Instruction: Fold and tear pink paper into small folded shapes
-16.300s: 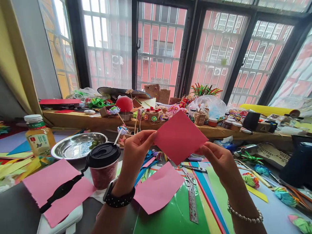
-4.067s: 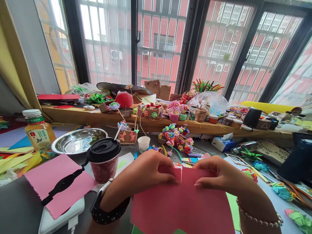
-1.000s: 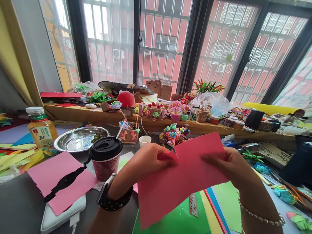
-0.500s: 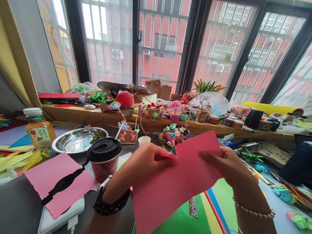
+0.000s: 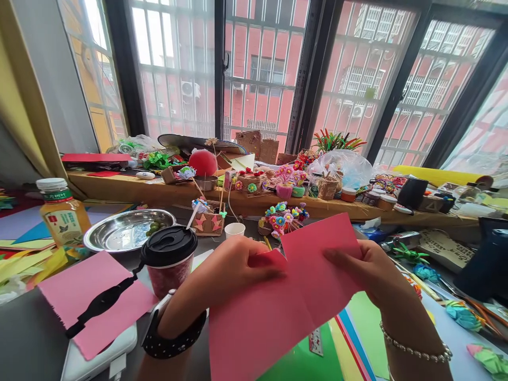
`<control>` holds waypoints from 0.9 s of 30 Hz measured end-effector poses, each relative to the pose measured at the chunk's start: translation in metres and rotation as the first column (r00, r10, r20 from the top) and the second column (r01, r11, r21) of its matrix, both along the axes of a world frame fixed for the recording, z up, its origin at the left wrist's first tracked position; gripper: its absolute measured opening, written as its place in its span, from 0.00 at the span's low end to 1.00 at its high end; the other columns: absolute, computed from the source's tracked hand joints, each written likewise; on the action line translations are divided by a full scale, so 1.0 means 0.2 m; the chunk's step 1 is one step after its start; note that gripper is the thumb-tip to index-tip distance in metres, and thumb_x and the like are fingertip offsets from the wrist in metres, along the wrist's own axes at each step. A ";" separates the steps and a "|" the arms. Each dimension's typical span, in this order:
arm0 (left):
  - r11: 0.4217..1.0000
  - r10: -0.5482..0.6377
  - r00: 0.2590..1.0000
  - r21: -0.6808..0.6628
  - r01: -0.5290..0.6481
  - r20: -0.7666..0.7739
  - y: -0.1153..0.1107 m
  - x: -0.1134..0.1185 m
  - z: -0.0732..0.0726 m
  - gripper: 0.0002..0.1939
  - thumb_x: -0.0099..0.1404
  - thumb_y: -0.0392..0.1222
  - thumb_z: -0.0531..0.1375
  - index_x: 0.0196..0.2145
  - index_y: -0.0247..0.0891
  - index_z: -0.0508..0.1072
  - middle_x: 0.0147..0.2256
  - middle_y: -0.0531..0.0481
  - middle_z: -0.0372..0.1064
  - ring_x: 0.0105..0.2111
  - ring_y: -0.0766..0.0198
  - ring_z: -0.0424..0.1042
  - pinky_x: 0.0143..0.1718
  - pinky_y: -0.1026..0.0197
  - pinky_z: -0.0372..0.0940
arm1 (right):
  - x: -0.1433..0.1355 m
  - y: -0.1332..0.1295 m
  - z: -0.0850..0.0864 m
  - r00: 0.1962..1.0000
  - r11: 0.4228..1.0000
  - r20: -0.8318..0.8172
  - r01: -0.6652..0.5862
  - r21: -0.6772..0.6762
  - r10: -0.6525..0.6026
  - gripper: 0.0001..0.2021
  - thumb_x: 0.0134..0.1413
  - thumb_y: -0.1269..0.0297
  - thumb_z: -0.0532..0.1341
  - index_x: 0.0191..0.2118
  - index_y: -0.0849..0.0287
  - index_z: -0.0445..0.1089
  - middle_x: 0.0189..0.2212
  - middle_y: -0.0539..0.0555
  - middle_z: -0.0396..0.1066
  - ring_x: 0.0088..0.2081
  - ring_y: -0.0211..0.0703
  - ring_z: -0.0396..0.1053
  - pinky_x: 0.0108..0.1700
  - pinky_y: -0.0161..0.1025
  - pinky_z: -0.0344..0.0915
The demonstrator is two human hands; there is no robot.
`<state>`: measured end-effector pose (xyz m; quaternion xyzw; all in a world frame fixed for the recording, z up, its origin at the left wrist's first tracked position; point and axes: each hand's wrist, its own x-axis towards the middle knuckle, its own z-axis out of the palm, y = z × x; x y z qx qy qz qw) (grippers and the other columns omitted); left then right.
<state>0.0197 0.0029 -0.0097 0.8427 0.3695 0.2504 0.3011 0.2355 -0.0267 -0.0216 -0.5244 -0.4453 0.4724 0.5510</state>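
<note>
Head: reddish paper (image 5: 270, 317) in both hands (image 5: 234, 264) (image 5: 373, 271)

Pink-red paper sheet (image 5: 283, 301), between 5 and 6 o'clock, held up tilted, partly split at its 12 o'clock edge (faint crease runs toward 5).

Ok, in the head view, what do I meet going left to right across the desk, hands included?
Bottle of yellow drink → lidded cup → left hand holding pinkish-red paper → right hand holding the same sheet → crumpled pink-and-green piece.
</note>
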 end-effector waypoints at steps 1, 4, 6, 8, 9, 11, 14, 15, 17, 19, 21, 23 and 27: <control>1.000 0.007 1.000 0.012 -0.007 0.000 0.00 0.00 0.00 0.12 0.56 0.49 0.56 0.31 0.43 0.76 0.27 0.59 0.73 0.27 0.67 0.68 0.24 0.72 0.56 | 0.00 0.00 0.00 1.000 1.000 -0.007 -0.001 0.001 0.001 0.11 0.28 0.60 0.69 0.17 0.63 0.73 0.15 0.51 0.72 0.17 0.37 0.67 0.19 0.31 0.61; 0.999 0.014 1.000 0.037 -0.014 -0.001 0.00 -0.01 0.00 0.11 0.56 0.49 0.56 0.31 0.45 0.76 0.27 0.60 0.74 0.27 0.68 0.68 0.25 0.73 0.56 | -0.01 0.00 0.00 1.000 1.000 -0.030 0.003 0.003 -0.003 0.10 0.28 0.61 0.69 0.16 0.63 0.72 0.15 0.51 0.72 0.16 0.36 0.66 0.17 0.29 0.60; 0.999 0.014 1.000 0.035 -0.014 0.002 0.00 -0.01 0.01 0.11 0.56 0.49 0.56 0.31 0.45 0.76 0.27 0.60 0.74 0.27 0.68 0.68 0.25 0.73 0.56 | -0.01 0.00 0.00 0.999 1.000 -0.039 0.005 0.003 -0.005 0.10 0.28 0.62 0.70 0.16 0.64 0.72 0.15 0.51 0.72 0.16 0.35 0.66 0.17 0.28 0.60; 0.999 0.015 1.000 0.028 -0.016 0.005 0.00 0.00 0.01 0.11 0.56 0.49 0.56 0.32 0.45 0.76 0.27 0.59 0.74 0.27 0.68 0.68 0.25 0.73 0.56 | -0.02 0.00 0.00 0.999 1.000 -0.043 0.001 0.000 -0.001 0.10 0.28 0.62 0.69 0.16 0.64 0.72 0.15 0.51 0.72 0.16 0.35 0.66 0.17 0.27 0.60; 0.999 0.018 1.000 0.029 -0.018 0.004 0.00 0.00 0.01 0.12 0.56 0.49 0.56 0.32 0.45 0.76 0.27 0.59 0.74 0.27 0.67 0.68 0.25 0.72 0.57 | -0.02 0.00 0.00 0.999 1.000 -0.045 -0.002 0.000 0.002 0.10 0.28 0.62 0.69 0.17 0.64 0.72 0.15 0.51 0.72 0.17 0.35 0.66 0.17 0.27 0.60; 0.999 0.022 1.000 0.037 -0.022 -0.003 0.00 0.00 0.01 0.12 0.56 0.49 0.56 0.33 0.44 0.76 0.28 0.58 0.74 0.27 0.66 0.68 0.26 0.71 0.57 | -0.01 0.00 0.00 0.999 1.000 -0.049 -0.005 0.000 0.005 0.10 0.28 0.62 0.70 0.17 0.63 0.72 0.15 0.50 0.72 0.17 0.35 0.66 0.17 0.27 0.60; 0.999 0.028 1.000 0.036 -0.028 -0.013 0.00 0.00 0.01 0.13 0.56 0.50 0.56 0.32 0.43 0.77 0.27 0.57 0.74 0.27 0.65 0.68 0.25 0.70 0.57 | -0.01 0.00 0.00 0.999 1.000 -0.045 -0.002 -0.005 0.002 0.10 0.28 0.62 0.70 0.17 0.63 0.72 0.15 0.50 0.72 0.17 0.35 0.66 0.17 0.28 0.60; 0.999 0.029 1.000 0.031 -0.029 -0.011 0.00 0.00 0.01 0.13 0.56 0.50 0.56 0.32 0.43 0.77 0.27 0.57 0.74 0.27 0.66 0.68 0.25 0.70 0.57 | -0.01 0.01 0.00 0.999 1.000 -0.042 0.000 -0.007 0.000 0.10 0.28 0.62 0.70 0.17 0.63 0.72 0.15 0.50 0.72 0.17 0.35 0.66 0.17 0.28 0.60; 0.999 0.028 1.000 0.023 -0.028 -0.004 0.00 -0.01 0.01 0.13 0.56 0.50 0.56 0.32 0.44 0.77 0.28 0.57 0.74 0.28 0.66 0.68 0.26 0.71 0.57 | -0.01 0.01 0.00 0.999 1.000 -0.039 0.003 -0.008 -0.003 0.10 0.28 0.61 0.70 0.17 0.63 0.72 0.15 0.50 0.72 0.17 0.36 0.66 0.17 0.28 0.61; 0.999 0.033 0.999 0.027 -0.032 -0.010 -0.01 -0.01 0.01 0.13 0.56 0.50 0.56 0.32 0.43 0.77 0.28 0.57 0.74 0.28 0.65 0.68 0.26 0.70 0.57 | -0.02 0.00 0.00 0.999 1.000 -0.041 0.005 -0.006 -0.005 0.11 0.27 0.61 0.70 0.17 0.63 0.72 0.15 0.51 0.72 0.17 0.35 0.66 0.17 0.28 0.61; 0.998 0.042 0.999 0.044 -0.041 -0.033 -0.01 -0.01 0.02 0.15 0.55 0.52 0.55 0.32 0.42 0.77 0.26 0.55 0.73 0.27 0.64 0.68 0.25 0.70 0.57 | -0.03 0.01 0.00 0.999 1.000 -0.051 0.008 -0.004 -0.009 0.11 0.26 0.61 0.70 0.17 0.64 0.72 0.15 0.51 0.72 0.16 0.35 0.66 0.17 0.28 0.60; 0.998 0.050 0.998 0.050 -0.049 -0.036 -0.01 -0.01 0.02 0.16 0.55 0.53 0.55 0.31 0.42 0.77 0.25 0.55 0.73 0.26 0.64 0.68 0.23 0.70 0.57 | -0.03 0.02 -0.01 0.998 1.000 -0.058 0.020 0.012 -0.019 0.11 0.26 0.61 0.70 0.16 0.64 0.71 0.15 0.51 0.71 0.16 0.35 0.65 0.16 0.28 0.59; 0.980 0.193 0.973 0.030 -0.198 0.128 0.03 -0.05 0.02 0.15 0.52 0.52 0.58 0.28 0.38 0.75 0.26 0.52 0.72 0.26 0.63 0.69 0.23 0.69 0.59 | 0.00 0.06 -0.03 0.993 0.989 -0.067 0.102 0.106 -0.096 0.11 0.25 0.62 0.70 0.17 0.63 0.72 0.15 0.51 0.71 0.16 0.36 0.65 0.17 0.30 0.61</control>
